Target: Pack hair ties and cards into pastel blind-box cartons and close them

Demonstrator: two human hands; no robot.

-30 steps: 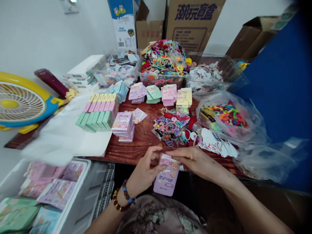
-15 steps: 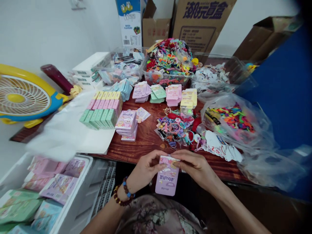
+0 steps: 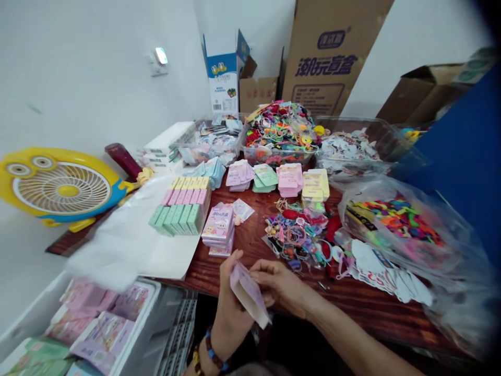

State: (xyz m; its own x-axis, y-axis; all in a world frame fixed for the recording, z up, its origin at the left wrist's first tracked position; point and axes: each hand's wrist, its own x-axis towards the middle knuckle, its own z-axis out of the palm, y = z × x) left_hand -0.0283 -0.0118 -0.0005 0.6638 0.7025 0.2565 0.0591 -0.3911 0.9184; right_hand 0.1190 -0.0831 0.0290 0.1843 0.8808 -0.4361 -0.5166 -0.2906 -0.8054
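Note:
A flat lilac-pink card box (image 3: 249, 293) is tilted on its edge just off the front of the wooden table (image 3: 235, 274), with a pale inner side showing. My left hand (image 3: 234, 298), with a beaded bracelet at the wrist, grips its lower side. My right hand (image 3: 276, 283) pinches its upper edge from the right. Nearest beyond the hands stands a stack of printed pink boxes (image 3: 218, 230). A loose pile of colourful hair ties (image 3: 293, 236) lies to the right of that stack, and rows of green and pink boxes (image 3: 180, 213) stand to its left.
A white crate of pink and green packs (image 3: 104, 326) sits low on the left, below a white sheet (image 3: 156, 256). A yellow fan (image 3: 62, 188) lies further left. Clear bins (image 3: 279, 154) line the back, a plastic bag (image 3: 403, 230) lies right, cardboard cartons behind.
The card box has turned from lying flat and upright to tilted on its edge, and my hands have rotated it. The whole view has shifted upward, showing more wall and cartons.

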